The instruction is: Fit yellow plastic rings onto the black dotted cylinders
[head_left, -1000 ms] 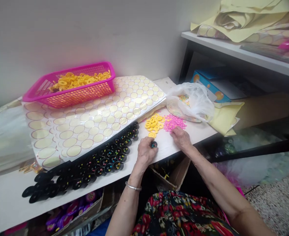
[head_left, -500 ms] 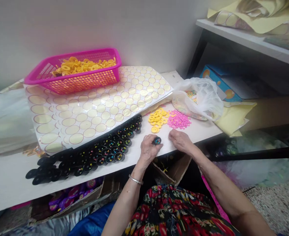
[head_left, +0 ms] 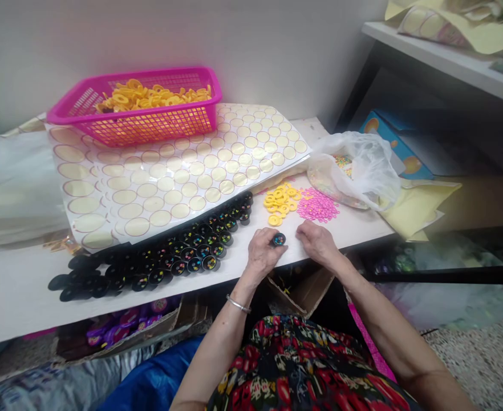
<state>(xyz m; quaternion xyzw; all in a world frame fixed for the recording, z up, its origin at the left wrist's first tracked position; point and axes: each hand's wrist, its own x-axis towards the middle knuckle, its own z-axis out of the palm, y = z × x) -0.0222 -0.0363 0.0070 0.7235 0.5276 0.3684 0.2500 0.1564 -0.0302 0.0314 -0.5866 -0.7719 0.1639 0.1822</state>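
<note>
My left hand (head_left: 263, 250) grips a small round black cup (head_left: 279, 240) between thumb and fingers. Tiny coloured bits show inside its open top. Just to the right, my right hand (head_left: 316, 241) is closed, its fingertips pressed together above the white table and apart from the cup. Whatever those fingertips may hold is too small to see. Beyond my hands lie a heap of tiny pink beads (head_left: 319, 205) and a small pile of yellow rings (head_left: 280, 200). Rows of similar black cups (head_left: 194, 264) stand to the left, many with coloured bits inside.
A pink basket (head_left: 149, 117) of yellow pieces rests on sheets of round stickers (head_left: 166, 184). A clear plastic bag (head_left: 369, 171) with coloured beads lies at the right, beside yellow paper (head_left: 418, 208). Under the table's front edge are cardboard boxes (head_left: 311, 288).
The camera view has shifted a little, so the table appears slightly higher and further right. My hands keep nearly the same pose, the left still gripping the black cup.
</note>
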